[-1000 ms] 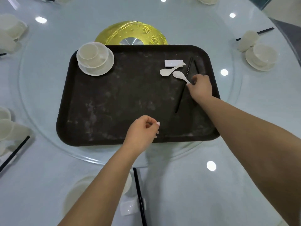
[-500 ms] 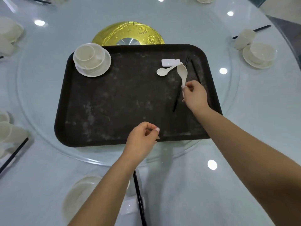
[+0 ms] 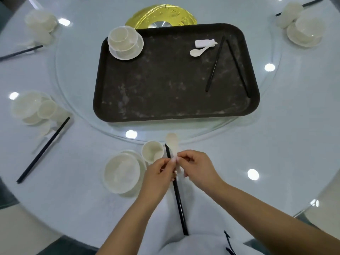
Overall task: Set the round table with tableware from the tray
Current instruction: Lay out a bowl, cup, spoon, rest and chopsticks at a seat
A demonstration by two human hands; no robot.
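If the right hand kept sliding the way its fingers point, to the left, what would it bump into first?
The left hand, which sits right against the right hand; both pinch the white spoon. Beyond that come the small cup and the bowl, though depth is unclear.

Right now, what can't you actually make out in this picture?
Head view only:
- Spoon: handle end hidden by the left hand and right hand pinching it.
- Chopsticks by the near bowl: middle covered by the hands.
- Far-left setting: blurred and washed out.
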